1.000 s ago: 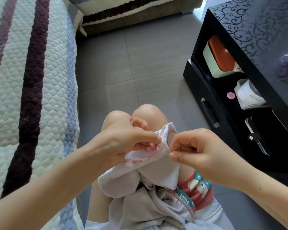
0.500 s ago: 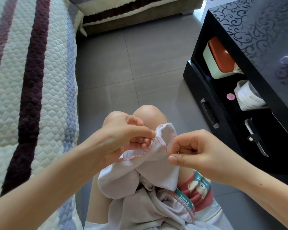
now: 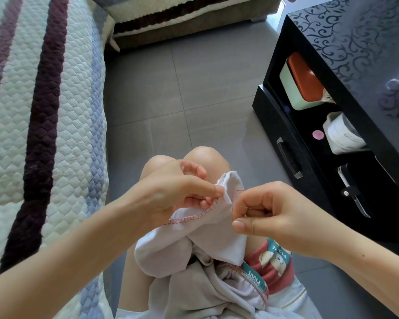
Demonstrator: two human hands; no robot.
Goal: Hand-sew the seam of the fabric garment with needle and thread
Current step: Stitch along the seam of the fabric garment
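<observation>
A pale white fabric garment lies bunched on my lap. Along its raised edge runs a seam of red stitches. My left hand pinches that edge between thumb and fingers. My right hand sits just right of the seam with fingers curled, pinching a thin needle. A loop of red thread runs from the fabric edge to the right hand.
A quilted striped sofa cover fills the left. A black cabinet stands at the right; its shelf holds an orange-lidded box, a white container and a tool. Grey floor tiles lie ahead.
The right hand has drawn slightly right and away from the fabric, and a loop of red thread now shows between edge and fingers. The left hand keeps pinching the seam.
</observation>
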